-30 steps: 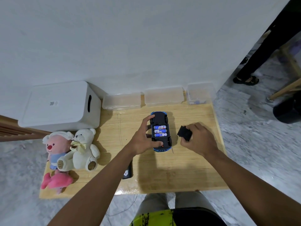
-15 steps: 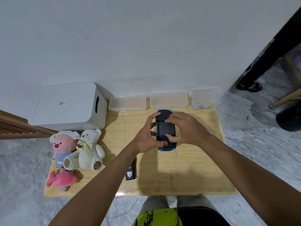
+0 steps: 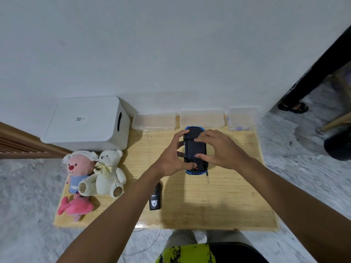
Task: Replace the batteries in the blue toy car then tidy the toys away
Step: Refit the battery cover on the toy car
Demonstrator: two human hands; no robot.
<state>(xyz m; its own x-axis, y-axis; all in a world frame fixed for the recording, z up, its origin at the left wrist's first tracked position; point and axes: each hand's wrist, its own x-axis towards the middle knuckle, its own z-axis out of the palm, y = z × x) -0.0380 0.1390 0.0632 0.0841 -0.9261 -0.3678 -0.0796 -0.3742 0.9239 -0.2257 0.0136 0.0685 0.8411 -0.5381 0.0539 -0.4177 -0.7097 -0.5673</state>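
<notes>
wooden table (image 3: 228, 209) against white wall. far left: white storage box (image 3: 85, 126), plush toys (image 3: 98, 173) in front of it. black remote control (image 3: 155, 199) near front edge, beside left forearm. left hand (image 3: 170, 158) clamps blue toy car (image 3: 194, 149) from left, forefinger at far end, thumb on near end. car upside down mid-table, long axis running from person toward wall. right hand (image 3: 223, 149) curled over it from right, forefinger and thumb tips pressing black underside. thin screwdriver (image 3: 208, 178) just beside car's near right corner, so right hand nearer for it.

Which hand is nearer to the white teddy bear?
Left. The left hand grips the blue toy car on the side facing the white teddy bear; the right hand holds the car's other side, farther off.
</notes>
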